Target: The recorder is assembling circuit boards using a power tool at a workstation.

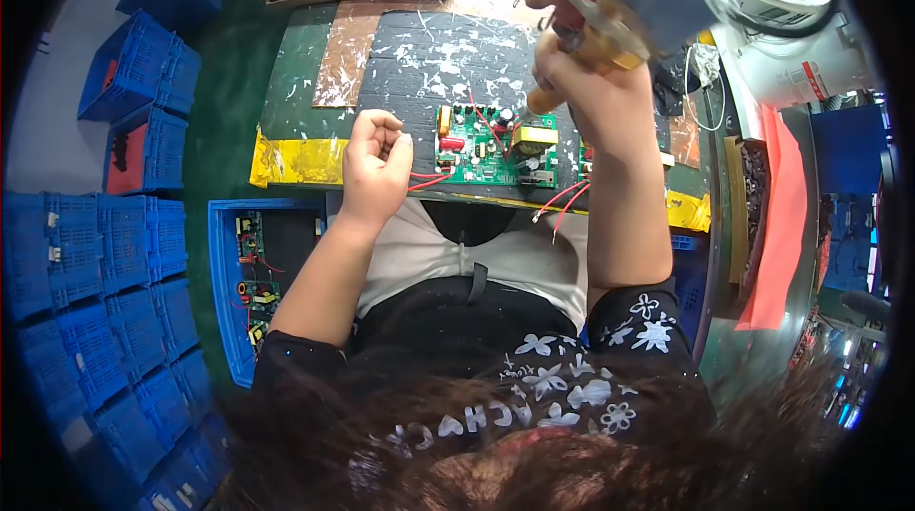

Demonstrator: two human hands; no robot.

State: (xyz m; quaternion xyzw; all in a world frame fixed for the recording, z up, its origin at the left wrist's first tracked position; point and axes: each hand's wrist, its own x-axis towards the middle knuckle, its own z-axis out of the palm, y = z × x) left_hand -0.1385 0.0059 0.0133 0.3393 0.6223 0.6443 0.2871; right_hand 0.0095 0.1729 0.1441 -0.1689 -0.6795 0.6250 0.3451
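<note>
Fingers [572, 63] grip raised glue gun [610, 20] over circuit board [486, 149].

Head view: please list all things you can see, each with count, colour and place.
circuit board: one, green, on the work mat before the person
work mat: one, dark with white splashes, on the bench
red wires: several, at the board's edges
glue gun: one, yellowish, above the board
crates: many, blue, stacked at left
bin: one, blue, holding more boards, lower left
left hand: loosely curled, empty, beside the board
right hand: grip closed around the glue gun
</note>
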